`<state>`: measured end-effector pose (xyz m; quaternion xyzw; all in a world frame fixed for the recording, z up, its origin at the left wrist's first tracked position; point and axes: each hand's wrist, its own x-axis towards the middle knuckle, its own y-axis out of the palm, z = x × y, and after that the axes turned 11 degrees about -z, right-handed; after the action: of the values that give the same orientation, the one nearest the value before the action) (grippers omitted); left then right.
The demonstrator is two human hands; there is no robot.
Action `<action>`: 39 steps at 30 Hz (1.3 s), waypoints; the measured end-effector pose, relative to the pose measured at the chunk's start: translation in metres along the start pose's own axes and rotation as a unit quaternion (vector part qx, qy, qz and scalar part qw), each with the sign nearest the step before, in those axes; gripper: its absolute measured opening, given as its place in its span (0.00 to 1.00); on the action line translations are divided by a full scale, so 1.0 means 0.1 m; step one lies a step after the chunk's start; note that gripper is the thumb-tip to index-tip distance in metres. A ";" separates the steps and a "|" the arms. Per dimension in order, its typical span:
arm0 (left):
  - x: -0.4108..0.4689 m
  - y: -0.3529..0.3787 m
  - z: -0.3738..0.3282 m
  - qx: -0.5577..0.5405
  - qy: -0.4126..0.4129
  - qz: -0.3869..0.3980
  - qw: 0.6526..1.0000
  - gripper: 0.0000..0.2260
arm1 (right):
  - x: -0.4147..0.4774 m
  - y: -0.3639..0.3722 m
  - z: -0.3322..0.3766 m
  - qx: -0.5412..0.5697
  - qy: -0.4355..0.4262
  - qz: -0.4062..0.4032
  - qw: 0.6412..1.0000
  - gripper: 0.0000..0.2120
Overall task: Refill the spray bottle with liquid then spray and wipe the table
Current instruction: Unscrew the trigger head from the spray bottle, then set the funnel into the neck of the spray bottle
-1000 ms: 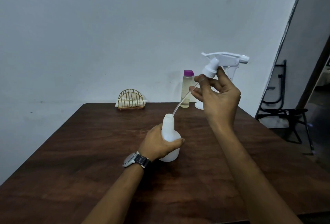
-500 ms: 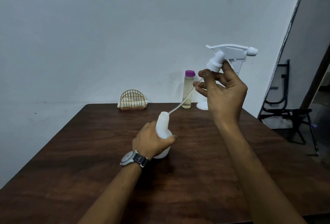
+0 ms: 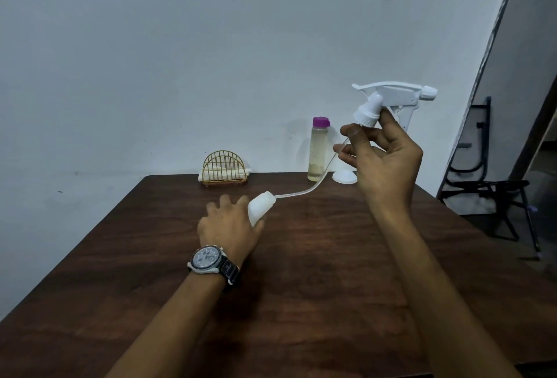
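Observation:
My left hand [image 3: 230, 226] grips the white spray bottle body [image 3: 259, 206], tilted so its open neck points right and away from me. My right hand [image 3: 382, 160] pinches the white trigger spray head [image 3: 391, 100] by its collar, held high above the brown table [image 3: 301, 272]. The head's clear dip tube [image 3: 304, 192] curves down and its end is still inside the bottle neck. A clear refill bottle [image 3: 319, 150] with a purple cap holds yellowish liquid at the table's far edge.
A gold wire holder [image 3: 224, 168] with white cloths stands against the wall at the far edge. A small white funnel [image 3: 345, 178] lies right of the refill bottle. A black folding chair [image 3: 488, 184] stands off the table's right side.
My left hand has tipped the bottle body from upright to leaning and moved it left. My right hand has lifted the spray head higher and rightward, drawing most of the tube out.

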<state>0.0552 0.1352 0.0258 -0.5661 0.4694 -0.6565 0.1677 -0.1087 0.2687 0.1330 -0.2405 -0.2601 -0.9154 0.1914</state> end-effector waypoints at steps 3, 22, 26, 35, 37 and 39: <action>0.03 -0.02 0.07 0.012 -0.004 -0.003 1.000 0.24 | 0.03 -0.04 -0.03 -0.010 -0.004 -0.001 1.000 0.16; -0.03 0.03 0.05 -0.421 -0.144 0.100 0.890 0.20 | 0.19 -0.88 -1.28 -0.156 0.412 -0.067 0.895 0.07; -0.05 0.05 0.03 -0.414 -0.138 0.112 0.893 0.25 | 0.21 -0.91 -1.51 -0.261 0.425 0.012 0.866 0.07; -0.08 0.17 0.01 -0.417 -0.115 0.103 0.895 0.22 | 0.38 -0.90 -1.58 -0.521 0.281 0.125 0.796 0.12; -0.08 0.19 0.00 -0.421 -0.115 0.091 0.895 0.20 | 0.38 -0.88 -1.49 -0.559 0.248 0.149 0.777 0.12; -0.09 0.22 -0.01 -0.427 -0.119 0.080 0.893 0.21 | 0.39 -0.85 -1.37 -0.593 0.192 0.157 0.766 0.13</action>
<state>0.0501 0.1313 0.0024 -0.6174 0.7250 -0.3049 0.0166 -0.2276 0.2490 0.0191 -0.1624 0.4178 -0.8717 0.1979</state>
